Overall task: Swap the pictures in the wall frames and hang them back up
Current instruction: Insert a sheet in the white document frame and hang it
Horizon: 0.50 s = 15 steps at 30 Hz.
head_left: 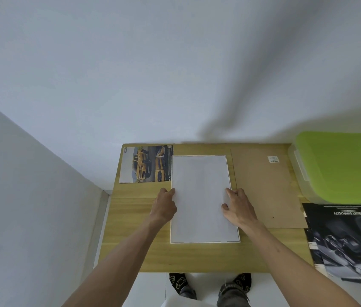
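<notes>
From the head camera, a white frame (204, 199) lies flat on the wooden table (135, 251), roughly midway between its left and right edges and nearer the far edge than the near one. It sits between the two hands. The left hand (164, 207) is at the frame's left long edge, about halfway along it, with its fingertips touching that edge and the fingers loosely bent; whether they curl under the rim cannot be told. The right hand (239, 209) rests on the right side of the frame, its fingers spread and bent with the tips pressing on the pale sheet, the thumb lying on the sheet nearer the person.

The frame is an upright rectangle with a thin white border, and what faces up inside it is a plain, blank whitish sheet (no image can be made out on it). Its far left corner slightly overlaps a yellow car picture (145, 163), which lies in the far left corner of the table. Just beside the frame's right edge lies a brown backing board (266, 189), flat, with a small white label near its far end. At the table's right edge, a green-lidded plastic box (343, 165) stands towards the far corner, and a dark brochure picture (347, 238) lies towards the near corner, overhanging the edge.
</notes>
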Each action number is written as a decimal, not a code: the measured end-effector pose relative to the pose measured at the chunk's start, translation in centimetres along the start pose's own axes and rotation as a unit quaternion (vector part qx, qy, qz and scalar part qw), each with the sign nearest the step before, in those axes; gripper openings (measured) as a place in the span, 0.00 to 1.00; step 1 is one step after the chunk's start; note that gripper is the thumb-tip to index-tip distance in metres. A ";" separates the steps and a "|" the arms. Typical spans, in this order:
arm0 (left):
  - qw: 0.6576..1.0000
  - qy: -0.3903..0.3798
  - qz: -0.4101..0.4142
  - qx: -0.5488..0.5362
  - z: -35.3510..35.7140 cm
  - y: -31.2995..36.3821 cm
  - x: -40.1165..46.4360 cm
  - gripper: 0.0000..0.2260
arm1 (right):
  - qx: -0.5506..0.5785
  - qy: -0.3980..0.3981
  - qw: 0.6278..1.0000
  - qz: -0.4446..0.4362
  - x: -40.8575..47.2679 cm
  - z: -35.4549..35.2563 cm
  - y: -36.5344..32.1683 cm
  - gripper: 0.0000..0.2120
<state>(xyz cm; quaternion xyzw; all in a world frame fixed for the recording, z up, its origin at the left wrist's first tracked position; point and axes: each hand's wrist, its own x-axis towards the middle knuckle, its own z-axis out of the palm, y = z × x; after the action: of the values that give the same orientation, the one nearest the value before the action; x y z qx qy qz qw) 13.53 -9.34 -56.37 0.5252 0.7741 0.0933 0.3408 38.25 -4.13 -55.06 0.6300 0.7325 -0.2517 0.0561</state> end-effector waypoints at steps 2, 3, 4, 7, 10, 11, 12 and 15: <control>1.000 0.000 0.001 -0.001 0.0 0.0 -0.1 0.26 | 0.002 0.000 1.000 0.001 -0.1 0.1 -0.1 0.22; 1.000 0.000 0.001 -0.003 0.0 -0.1 -0.1 0.26 | 0.002 -0.001 1.000 0.001 -0.1 0.2 -0.1 0.22; 1.000 0.000 0.002 -0.003 0.0 -0.2 -0.1 0.25 | 0.001 -0.001 1.000 0.000 -0.1 0.2 -0.1 0.22; 1.000 -0.001 0.002 -0.001 -0.1 -0.2 -0.2 0.25 | 0.003 -0.003 1.000 -0.001 -0.1 0.2 -0.1 0.24; 1.000 0.007 -0.003 -0.004 -0.4 0.2 -0.7 0.25 | 0.018 -0.004 1.000 -0.002 -0.3 0.1 0.1 0.25; 1.000 0.019 -0.006 -0.002 -0.4 0.4 -0.9 0.25 | 0.029 -0.003 1.000 -0.003 -0.4 0.0 0.2 0.26; 0.999 0.036 -0.007 0.003 -0.5 0.6 -1.1 0.25 | 0.043 0.001 0.999 -0.003 -0.5 -0.1 0.4 0.26; 0.996 0.091 0.003 0.011 -0.4 2.1 -1.5 0.22 | 0.082 0.027 0.996 0.001 -0.9 -0.9 1.6 0.29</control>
<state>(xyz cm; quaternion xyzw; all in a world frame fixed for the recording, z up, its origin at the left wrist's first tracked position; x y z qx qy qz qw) 15.15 -9.64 -54.43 0.5205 0.8015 0.1329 0.2626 40.10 -4.39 -54.42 0.6399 0.7098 -0.2940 -0.0154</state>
